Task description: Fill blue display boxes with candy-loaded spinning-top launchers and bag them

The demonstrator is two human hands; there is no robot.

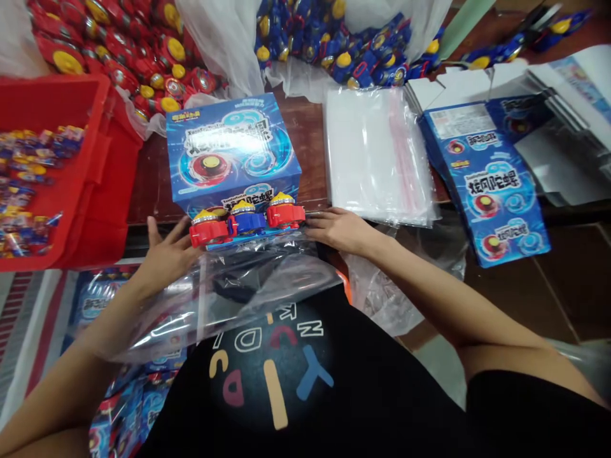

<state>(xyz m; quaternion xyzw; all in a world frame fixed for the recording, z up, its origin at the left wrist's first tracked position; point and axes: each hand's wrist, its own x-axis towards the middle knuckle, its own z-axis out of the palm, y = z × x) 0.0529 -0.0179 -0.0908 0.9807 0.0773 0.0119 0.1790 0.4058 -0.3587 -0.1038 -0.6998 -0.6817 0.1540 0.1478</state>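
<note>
Three toy spinning tops stand in a row against the front of a blue printed box (233, 146): a red top (209, 229) at the left, a blue top (247, 221) in the middle and a red top (285, 215) at the right. My left hand (172, 256) is open at the row's left end, thumb and fingers spread, fingertips by the red top. At the other end my right hand (340, 230) reaches in with fingers stretched out beside the right red top. A clear plastic bag (267, 273) hangs just below the row, over my lap.
A red bin (102, 184) of small wrapped pieces stands left. Behind lie piles of red tops (124, 51) and blue tops (334, 44). A stack of clear bags (367, 152) and an opened blue box (496, 184) are right. Packed blue packages (143, 407) lie below left.
</note>
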